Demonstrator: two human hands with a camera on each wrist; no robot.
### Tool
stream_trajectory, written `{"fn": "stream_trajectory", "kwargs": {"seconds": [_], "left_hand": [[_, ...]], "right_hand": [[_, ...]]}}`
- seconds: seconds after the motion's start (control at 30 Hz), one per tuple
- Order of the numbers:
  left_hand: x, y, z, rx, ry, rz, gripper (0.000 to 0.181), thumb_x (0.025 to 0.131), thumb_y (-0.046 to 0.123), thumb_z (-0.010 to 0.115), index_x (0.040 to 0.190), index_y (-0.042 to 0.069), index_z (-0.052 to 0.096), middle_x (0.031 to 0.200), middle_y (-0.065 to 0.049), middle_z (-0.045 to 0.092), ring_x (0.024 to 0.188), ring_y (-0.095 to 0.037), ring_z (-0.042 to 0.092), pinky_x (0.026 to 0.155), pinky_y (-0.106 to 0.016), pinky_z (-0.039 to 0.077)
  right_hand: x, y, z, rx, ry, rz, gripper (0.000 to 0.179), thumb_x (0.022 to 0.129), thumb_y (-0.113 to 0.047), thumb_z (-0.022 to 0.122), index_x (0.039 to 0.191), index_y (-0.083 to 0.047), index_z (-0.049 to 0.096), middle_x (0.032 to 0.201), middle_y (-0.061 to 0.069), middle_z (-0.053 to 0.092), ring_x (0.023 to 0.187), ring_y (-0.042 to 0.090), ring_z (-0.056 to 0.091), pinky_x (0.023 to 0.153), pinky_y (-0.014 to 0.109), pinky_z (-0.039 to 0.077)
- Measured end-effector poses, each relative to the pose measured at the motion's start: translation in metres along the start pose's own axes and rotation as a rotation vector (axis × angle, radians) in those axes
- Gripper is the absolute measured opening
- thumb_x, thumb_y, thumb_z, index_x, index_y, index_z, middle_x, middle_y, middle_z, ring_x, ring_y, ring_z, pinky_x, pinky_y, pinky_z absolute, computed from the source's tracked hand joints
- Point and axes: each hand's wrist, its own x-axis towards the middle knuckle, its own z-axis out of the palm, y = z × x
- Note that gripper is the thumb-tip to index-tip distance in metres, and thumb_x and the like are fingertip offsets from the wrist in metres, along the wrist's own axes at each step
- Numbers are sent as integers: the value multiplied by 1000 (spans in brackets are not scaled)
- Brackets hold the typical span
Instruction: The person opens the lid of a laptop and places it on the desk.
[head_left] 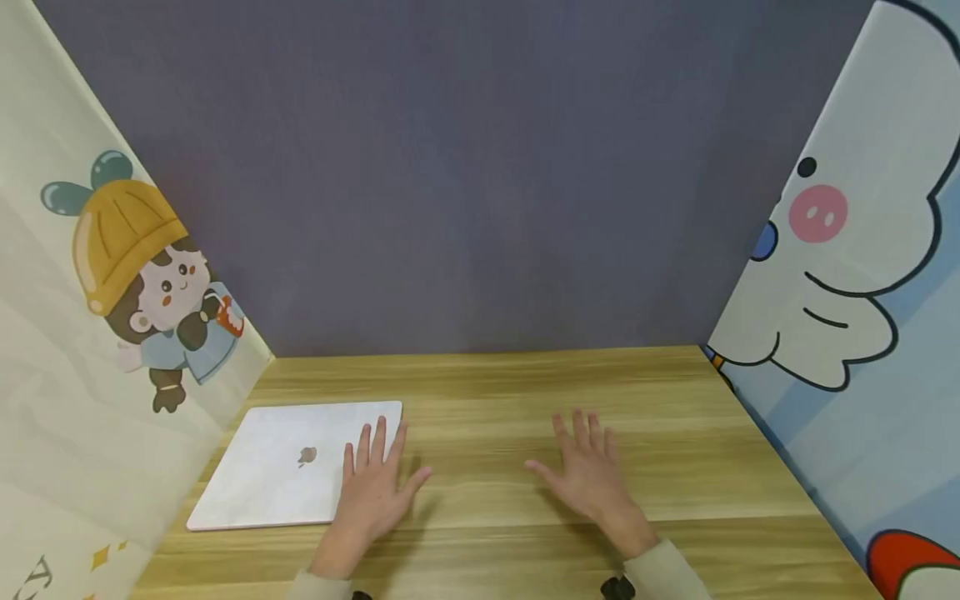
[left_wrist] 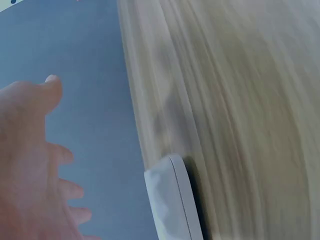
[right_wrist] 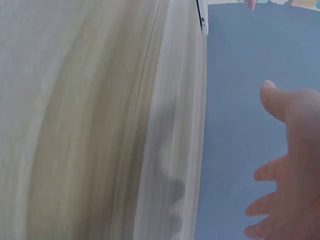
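A closed silver laptop [head_left: 277, 467] with an apple logo lies on the left part of the wooden table. My left hand [head_left: 372, 492], palm down with fingers spread, overlaps the laptop's right edge in the head view. From the left wrist view, that hand [left_wrist: 35, 160] is raised above the table, apart from the laptop's corner [left_wrist: 170, 200]. Over the bare wood to the right hovers my right hand [head_left: 588, 475], fingers straight and thumb out, casting a shadow below. The right wrist view shows the same hand [right_wrist: 295, 160] holding nothing.
The wooden table [head_left: 487, 392] ends at a dark grey panel [head_left: 480, 183] at the back. Cloth with a cartoon child [head_left: 168, 292] hangs on the left, and cloth with a white cartoon animal [head_left: 862, 250] borders the right side.
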Motion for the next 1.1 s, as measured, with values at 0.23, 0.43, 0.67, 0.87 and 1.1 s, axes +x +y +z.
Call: {"fn": "stream_trajectory", "kwargs": {"seconds": [0.23,0.43,0.67,0.87,1.1], "left_hand": [[-4,-11,0,6,12,7,79,101,57,50,159,8,32,163,-28,22,149,-51,17,117,-69,15],[-7,-25,-6,18,23,-3,74,103,53,50,157,5,36,160,-30,27,147,-52,23,116,-70,19],[-11,-42,-17,7,26,-46,71,104,47,52,155,1,37,158,-34,29,143,-54,27,113,-71,22],[-15,-53,-21,22,25,-72,70,105,47,50,155,-1,36,155,-34,32,142,-55,28,110,-72,27],[-19,-64,-31,6,58,-104,68,105,43,51,151,-5,40,148,-37,38,136,-58,34,105,-72,33]], "right_hand": [[3,-10,8,40,-23,-16,91,95,-66,54,158,-4,33,162,29,17,151,49,9,121,63,4],[6,-20,10,90,-40,-22,89,97,-64,53,159,-4,30,162,30,18,151,48,13,122,60,8],[11,-31,13,225,-33,-14,89,97,-64,52,157,-2,33,159,32,27,148,50,22,119,63,19],[14,-41,16,350,-65,-2,86,98,-60,56,158,-2,33,158,33,29,146,50,28,116,65,26],[17,-56,23,428,-72,-5,79,100,-51,59,157,-2,35,157,31,33,144,49,32,114,65,30]]}}
